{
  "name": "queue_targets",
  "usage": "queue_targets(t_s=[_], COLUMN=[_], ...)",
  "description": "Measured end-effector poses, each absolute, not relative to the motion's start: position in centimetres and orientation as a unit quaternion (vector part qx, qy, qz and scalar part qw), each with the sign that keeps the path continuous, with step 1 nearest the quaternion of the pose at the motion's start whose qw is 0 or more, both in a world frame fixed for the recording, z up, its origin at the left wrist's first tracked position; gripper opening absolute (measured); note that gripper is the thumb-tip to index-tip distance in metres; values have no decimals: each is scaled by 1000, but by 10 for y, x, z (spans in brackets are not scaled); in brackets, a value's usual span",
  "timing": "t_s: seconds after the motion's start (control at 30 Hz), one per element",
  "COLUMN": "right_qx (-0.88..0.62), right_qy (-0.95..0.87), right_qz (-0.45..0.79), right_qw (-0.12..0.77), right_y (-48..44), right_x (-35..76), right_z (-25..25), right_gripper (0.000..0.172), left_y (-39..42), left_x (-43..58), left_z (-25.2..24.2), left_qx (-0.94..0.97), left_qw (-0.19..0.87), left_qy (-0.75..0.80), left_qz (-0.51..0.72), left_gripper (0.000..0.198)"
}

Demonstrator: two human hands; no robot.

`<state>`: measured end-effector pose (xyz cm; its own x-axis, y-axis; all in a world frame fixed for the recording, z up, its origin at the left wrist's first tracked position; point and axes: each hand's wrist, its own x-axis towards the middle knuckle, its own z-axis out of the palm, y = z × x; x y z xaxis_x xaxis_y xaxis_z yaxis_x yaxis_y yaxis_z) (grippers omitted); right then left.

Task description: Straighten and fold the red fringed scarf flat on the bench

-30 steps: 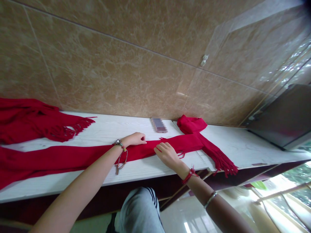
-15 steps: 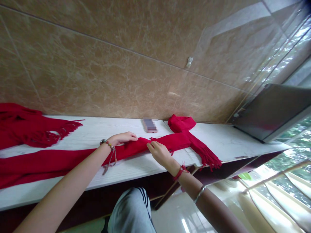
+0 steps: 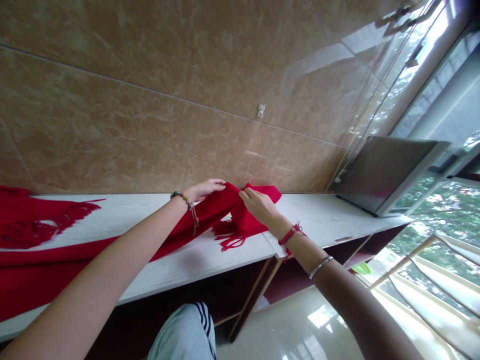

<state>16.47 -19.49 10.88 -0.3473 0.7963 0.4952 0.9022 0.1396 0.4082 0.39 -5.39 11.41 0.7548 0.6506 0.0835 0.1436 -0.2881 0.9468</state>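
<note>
A long red scarf runs from the left side of the counter up to my two hands. My left hand pinches its upper edge, raised above the white top. Close by on the right, my right hand has its fingers closed on the same raised end. Behind and under my right hand lies more bunched red fabric, with a fringe spread on the counter. Whether this fabric is part of the same scarf I cannot tell.
Another fringed red cloth rests at the far left. A white counter runs along a brown tiled wall. A dark grey box-like appliance stands at its right end, near the windows. A pale rack stands lower right.
Both hands have lifted the scarf end up and toward the wall. The phone seen before on the counter is now hidden. The view has shifted to the right.
</note>
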Motion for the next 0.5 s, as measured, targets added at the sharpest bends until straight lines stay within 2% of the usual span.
queue_targets(t_s=[0.17,0.5], right_qx=[-578,-578], right_qy=[-741,-764], right_qz=[-336,-283], right_qw=[69,44], right_y=[-200,-210], right_x=[205,260], right_z=[120,91], right_gripper=[32,38], left_y=[-59,-55], left_x=[49,120], left_z=[128,101], left_qx=[748,856], left_qw=[571,410], left_qy=[244,252], left_qz=[235,187], left_gripper=[30,29])
